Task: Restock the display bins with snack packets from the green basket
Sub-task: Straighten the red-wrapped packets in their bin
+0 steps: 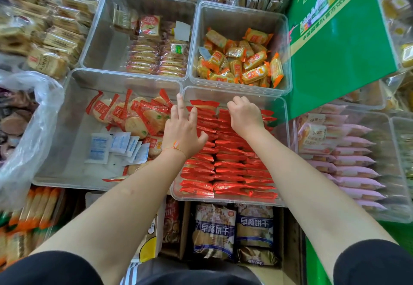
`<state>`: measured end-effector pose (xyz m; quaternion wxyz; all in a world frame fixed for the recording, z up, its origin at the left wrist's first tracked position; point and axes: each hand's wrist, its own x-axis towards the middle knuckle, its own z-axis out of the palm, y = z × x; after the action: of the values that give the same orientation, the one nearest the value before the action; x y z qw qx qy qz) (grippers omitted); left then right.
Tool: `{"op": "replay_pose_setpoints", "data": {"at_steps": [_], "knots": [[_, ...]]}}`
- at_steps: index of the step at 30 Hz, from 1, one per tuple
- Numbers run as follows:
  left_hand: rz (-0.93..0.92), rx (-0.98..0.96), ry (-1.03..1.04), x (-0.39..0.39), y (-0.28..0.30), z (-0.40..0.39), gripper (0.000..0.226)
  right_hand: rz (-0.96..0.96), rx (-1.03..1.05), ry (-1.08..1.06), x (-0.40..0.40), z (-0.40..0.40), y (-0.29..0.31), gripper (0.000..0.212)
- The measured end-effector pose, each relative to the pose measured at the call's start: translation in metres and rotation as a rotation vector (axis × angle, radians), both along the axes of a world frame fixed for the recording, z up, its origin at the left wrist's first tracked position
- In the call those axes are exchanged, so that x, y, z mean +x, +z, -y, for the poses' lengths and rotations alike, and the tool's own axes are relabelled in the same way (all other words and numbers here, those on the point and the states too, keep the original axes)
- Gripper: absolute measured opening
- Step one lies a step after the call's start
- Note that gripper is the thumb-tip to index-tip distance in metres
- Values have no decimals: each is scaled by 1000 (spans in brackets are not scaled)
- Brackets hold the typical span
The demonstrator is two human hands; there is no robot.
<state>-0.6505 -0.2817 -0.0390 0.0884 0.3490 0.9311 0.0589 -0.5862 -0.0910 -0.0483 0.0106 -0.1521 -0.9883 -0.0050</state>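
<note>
A clear plastic bin (232, 92) in front of me holds tight upright rows of red snack packets (232, 168). My left hand (183, 128) lies over the left rows with fingers spread and straight, pressing on the packet tops. My right hand (244, 114) is at the far end of the right rows, fingers curled down among the red packets; what they hold is hidden. The green basket is not in view.
To the left, a bin (67, 150) holds loose round crackers and white sachets. Behind stand a bin of orange packets (243, 61) and a half-filled bin (107, 38). A green carton (335, 49) stands at right, pink packets (348, 161) beside it, bagged biscuits (214, 231) below.
</note>
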Motion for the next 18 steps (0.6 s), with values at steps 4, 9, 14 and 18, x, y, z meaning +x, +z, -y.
{"op": "replay_pose_setpoints", "data": {"at_steps": [4, 9, 14, 18], "knots": [[6, -5, -4, 0, 1, 1, 77, -57, -4, 7, 7, -2, 2, 15], [3, 9, 2, 0, 1, 1, 77, 6, -180, -110, 0, -3, 6, 11], [-2, 1, -4, -1, -1, 1, 77, 113, -327, -151, -4, -6, 7, 27], [-4, -6, -10, -1, -1, 1, 77, 108, -173, -102, -3, -8, 8, 16]]}}
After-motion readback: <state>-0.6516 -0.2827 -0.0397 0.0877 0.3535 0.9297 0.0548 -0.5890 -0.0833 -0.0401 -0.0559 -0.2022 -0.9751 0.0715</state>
